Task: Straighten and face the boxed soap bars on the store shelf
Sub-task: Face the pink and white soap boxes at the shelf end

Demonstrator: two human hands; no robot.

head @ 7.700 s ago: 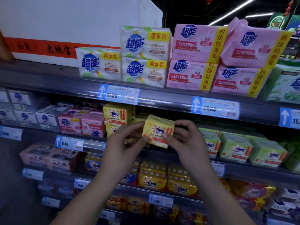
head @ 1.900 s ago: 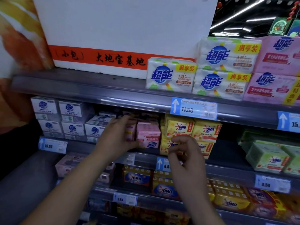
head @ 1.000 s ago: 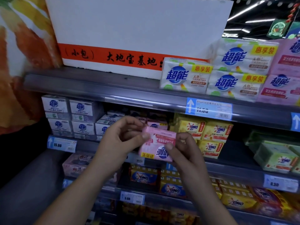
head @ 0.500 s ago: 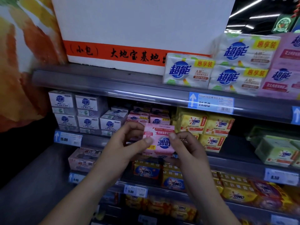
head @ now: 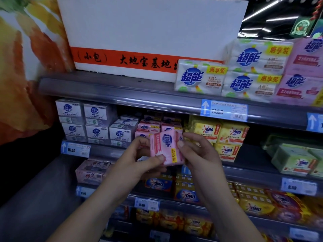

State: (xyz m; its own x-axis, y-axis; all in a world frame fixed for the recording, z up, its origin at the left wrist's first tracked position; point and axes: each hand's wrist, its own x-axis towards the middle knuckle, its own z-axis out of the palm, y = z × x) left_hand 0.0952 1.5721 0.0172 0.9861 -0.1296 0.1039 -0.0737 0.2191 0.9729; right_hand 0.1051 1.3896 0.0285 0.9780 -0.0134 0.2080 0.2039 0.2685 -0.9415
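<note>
Both hands are working just in front of the middle shelf (head: 104, 151). The left hand (head: 139, 163) is pinching the lower left corner of one pink soap box (head: 166, 147), thumb on its face, while the right hand (head: 197, 158) is gripping the right edge with the thumb in front and the fingers curled behind. The box is hanging in the air between them, clear of the shelf, and its blue logo is lying sideways. To my eye it is being turned so the print reads upright before it goes back with its face to the aisle. Two hands are making sense here, one steadying while the other twists. Just behind it, the pink row (head: 148, 127) is showing three fronts that I can count, with more probably hidden by the hands. To the left, white boxes (head: 96, 132) are sitting squared up, five logos facing out in two tiers. To the right, three yellow OMO boxes (head: 218, 135) are facing forward. Farther up, on the top shelf (head: 104, 91), three white wrapped packs (head: 199, 77) and two pink packs (head: 300, 88) are stacking at the right, beside one big white foam crate (head: 152, 32) with a red band.
</note>
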